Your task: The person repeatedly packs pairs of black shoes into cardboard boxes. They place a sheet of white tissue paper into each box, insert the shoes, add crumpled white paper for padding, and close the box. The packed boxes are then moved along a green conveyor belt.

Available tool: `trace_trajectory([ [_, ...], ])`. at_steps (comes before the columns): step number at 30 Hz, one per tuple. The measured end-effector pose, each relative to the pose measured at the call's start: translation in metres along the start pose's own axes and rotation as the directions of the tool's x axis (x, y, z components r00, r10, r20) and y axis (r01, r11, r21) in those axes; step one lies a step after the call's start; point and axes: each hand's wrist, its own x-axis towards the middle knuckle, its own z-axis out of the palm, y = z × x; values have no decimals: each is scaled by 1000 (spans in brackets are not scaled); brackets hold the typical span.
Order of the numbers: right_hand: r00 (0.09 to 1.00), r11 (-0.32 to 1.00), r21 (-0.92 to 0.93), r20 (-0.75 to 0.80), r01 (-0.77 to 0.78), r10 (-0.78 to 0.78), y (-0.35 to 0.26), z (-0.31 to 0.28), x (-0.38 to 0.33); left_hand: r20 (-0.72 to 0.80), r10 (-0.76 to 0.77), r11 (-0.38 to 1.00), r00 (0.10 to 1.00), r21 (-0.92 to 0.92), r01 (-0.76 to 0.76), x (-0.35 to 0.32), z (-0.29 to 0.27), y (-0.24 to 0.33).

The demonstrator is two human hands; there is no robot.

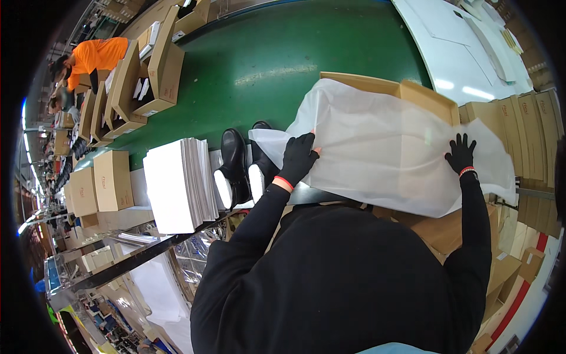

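A large sheet of thin white tissue paper drapes over an open brown cardboard box and hangs past its near and right sides. My left hand, in a black glove with bare fingertips showing, rests on the paper's left part, its thumb apart from the fingers. Toward the right end, my right hand lies on the sheet with its gloved fingers spread. Just left of the paper lies a pair of black boots, one boot fully visible and the other boot partly behind my left hand. White material shows on both.
A stack of white sheets lies left of the boots on the green table. Closed shoe boxes stand farther left; open boxes line the far left. Upright boxes crowd the right. A person in orange bends at far left.
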Motion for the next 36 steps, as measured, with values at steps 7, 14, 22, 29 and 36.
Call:
trace_trajectory([
  [7, 703, 761, 504, -705, 408, 90, -37, -74, 34, 31, -94, 981, 995, -167, 98, 1, -16, 16],
  [14, 751, 601, 566, -655, 564, -87, -178, -115, 93, -100, -99, 980, 990, -184, 80, -29, -3, 24],
  [22, 653, 872, 176, -732, 456, -194, -202, -142, 101, -213, -119, 986, 970, -140, 90, -43, -14, 35],
  [29, 821, 804, 174, -186, 568, -540, -188, -63, 11, -322, -151, 988, 935, -17, 154, -32, -14, 34],
  [36, 889, 877, -148, 96, 458, -448, -178, -33, 75, -183, -5, 1000, 983, -21, 1, -12, -16, 40],
])
